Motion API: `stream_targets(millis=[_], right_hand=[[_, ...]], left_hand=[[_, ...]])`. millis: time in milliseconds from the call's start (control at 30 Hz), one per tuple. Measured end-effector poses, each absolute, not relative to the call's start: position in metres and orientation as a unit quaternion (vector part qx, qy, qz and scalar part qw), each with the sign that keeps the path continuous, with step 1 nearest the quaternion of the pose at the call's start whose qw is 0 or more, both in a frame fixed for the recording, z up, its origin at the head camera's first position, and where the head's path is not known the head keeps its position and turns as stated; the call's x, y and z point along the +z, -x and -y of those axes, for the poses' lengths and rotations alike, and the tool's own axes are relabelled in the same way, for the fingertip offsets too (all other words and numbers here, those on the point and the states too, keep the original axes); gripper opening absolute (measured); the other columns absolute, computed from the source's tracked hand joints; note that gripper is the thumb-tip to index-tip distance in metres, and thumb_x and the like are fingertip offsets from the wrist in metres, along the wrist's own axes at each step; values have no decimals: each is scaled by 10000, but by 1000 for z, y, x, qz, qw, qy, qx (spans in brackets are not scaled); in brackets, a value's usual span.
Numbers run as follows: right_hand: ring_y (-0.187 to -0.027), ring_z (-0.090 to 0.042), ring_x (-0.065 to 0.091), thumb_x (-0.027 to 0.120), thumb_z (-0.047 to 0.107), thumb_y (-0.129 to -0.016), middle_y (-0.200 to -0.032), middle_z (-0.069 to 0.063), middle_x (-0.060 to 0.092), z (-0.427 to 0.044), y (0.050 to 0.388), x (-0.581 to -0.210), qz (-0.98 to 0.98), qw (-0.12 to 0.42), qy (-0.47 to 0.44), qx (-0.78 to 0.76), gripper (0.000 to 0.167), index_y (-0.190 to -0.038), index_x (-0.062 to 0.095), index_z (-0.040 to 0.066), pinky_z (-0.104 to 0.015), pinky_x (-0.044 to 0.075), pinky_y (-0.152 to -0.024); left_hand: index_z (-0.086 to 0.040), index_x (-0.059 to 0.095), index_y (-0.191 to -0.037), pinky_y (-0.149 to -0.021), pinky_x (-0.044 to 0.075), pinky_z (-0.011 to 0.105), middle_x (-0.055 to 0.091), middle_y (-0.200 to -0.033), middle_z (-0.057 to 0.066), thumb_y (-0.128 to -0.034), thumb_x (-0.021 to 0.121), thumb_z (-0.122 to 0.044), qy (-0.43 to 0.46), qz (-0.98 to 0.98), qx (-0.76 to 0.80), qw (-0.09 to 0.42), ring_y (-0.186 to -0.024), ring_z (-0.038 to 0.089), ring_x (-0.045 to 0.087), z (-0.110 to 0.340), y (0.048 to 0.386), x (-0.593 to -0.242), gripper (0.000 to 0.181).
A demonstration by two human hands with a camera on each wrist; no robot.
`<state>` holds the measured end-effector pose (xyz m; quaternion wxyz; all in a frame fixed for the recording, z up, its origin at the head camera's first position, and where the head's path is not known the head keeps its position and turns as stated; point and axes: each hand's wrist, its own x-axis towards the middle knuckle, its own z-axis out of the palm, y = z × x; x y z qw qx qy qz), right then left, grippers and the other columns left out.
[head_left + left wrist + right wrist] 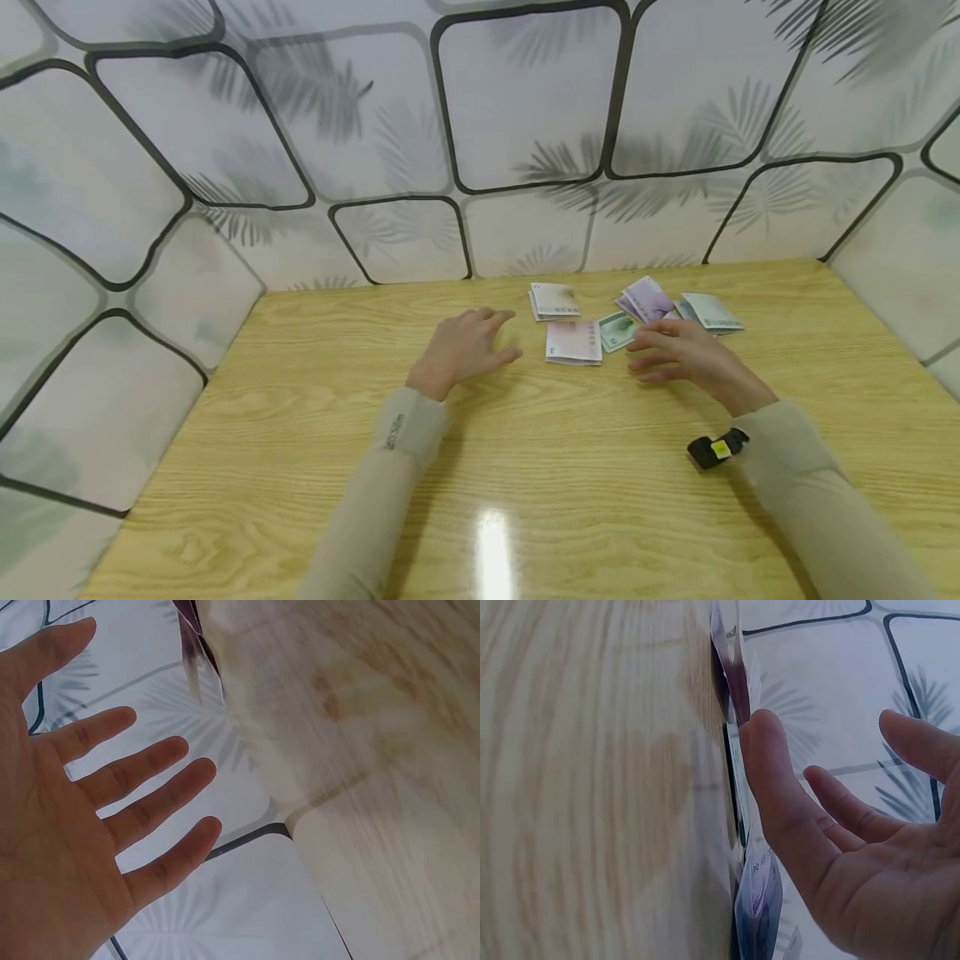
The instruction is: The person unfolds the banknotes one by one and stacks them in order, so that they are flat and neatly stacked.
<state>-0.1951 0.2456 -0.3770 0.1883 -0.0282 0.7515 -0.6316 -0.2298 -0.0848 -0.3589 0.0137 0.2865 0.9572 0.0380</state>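
Beige sleeves reach over the wooden tabletop, a black device just short of the right grip. Its fingers, like those of the left grip, are apart. Between them lie a folded pink banknote and, nearer the right grip, a green banknote. Beyond that grip are purple banknotes and a grey banknote; beyond the left, a brownish banknote.

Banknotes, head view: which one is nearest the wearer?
The pale pink folded banknote, just left of the green banknote. Its near edge sits lowest in the head view; every other visible note lies farther back.
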Motion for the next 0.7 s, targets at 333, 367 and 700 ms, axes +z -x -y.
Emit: stream_targets(millis=[333, 367, 700], right_hand=[[-872, -158, 713, 504, 174, -1081, -1043, -65, 690, -238, 196, -376, -734, 205, 28, -647, 378, -1286, 421, -133, -360, 626, -795], [-876, -161, 713, 506, 179, -1081, -1049, -68, 689, -237, 196, -376, -735, 206, 27, -646, 391, -1294, 418, -136, -360, 626, -797], [-908, -178, 718, 494, 198, -1088, -1101, -103, 673, -230, 195, -378, -725, 224, 25, -651, 458, -1351, 367, -154, -379, 621, -826]], left_hand=[[-144, 487, -1510, -950, 556, 493, 558, -1445, 146, -993, 582, -528, -294, -955, 40, 24, -1267, 330, 569, 72, 236, -359, 651], [-143, 490, -1508, -948, 557, 494, 560, -1443, 144, -994, 580, -526, -296, -954, 41, 26, -1267, 329, 570, 71, 236, -359, 647], [-133, 498, -1499, -958, 553, 481, 553, -1454, 124, -997, 577, -501, -305, -951, 36, 45, -1277, 303, 562, 56, 239, -361, 627]])
